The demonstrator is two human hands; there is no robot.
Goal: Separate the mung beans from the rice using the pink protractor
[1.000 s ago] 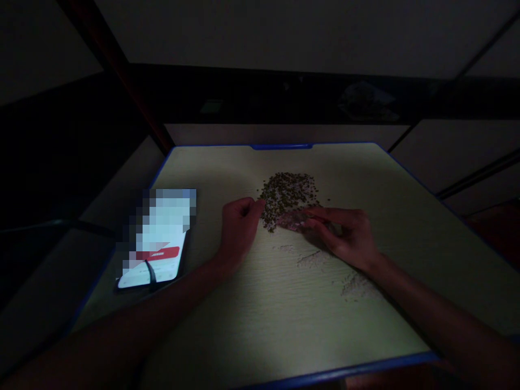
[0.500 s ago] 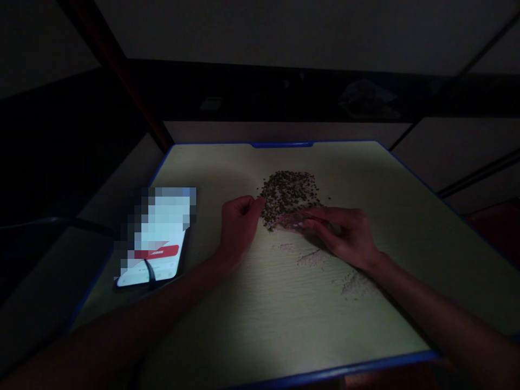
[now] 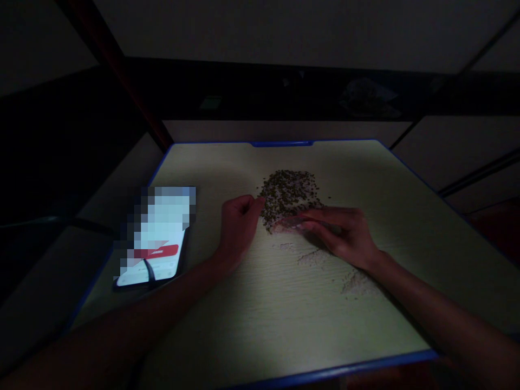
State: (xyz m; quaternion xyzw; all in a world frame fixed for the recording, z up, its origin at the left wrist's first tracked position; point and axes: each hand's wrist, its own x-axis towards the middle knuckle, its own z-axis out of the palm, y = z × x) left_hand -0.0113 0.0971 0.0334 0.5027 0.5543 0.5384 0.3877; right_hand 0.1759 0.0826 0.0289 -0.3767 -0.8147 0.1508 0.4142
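A heap of small dark grains (image 3: 289,190) lies in the middle of a pale board with a blue rim (image 3: 280,144). My left hand (image 3: 239,227) rests on the board at the heap's left edge, fingers curled in a loose fist with the thumb tip touching the grains. My right hand (image 3: 345,234) lies flat just below the heap, fingers stretched leftward across its near edge, touching grains. Several small patches of paler grains (image 3: 312,257) lie on the board under and behind my right hand.
A lit phone (image 3: 156,238) with a cable lies on the board's left side. The room around is dark, with a dark ledge behind the board. Bare board stretches toward the near blue edge (image 3: 337,371).
My right hand's fingers have slid slightly left along the heap's near edge. My left hand has stayed in place.
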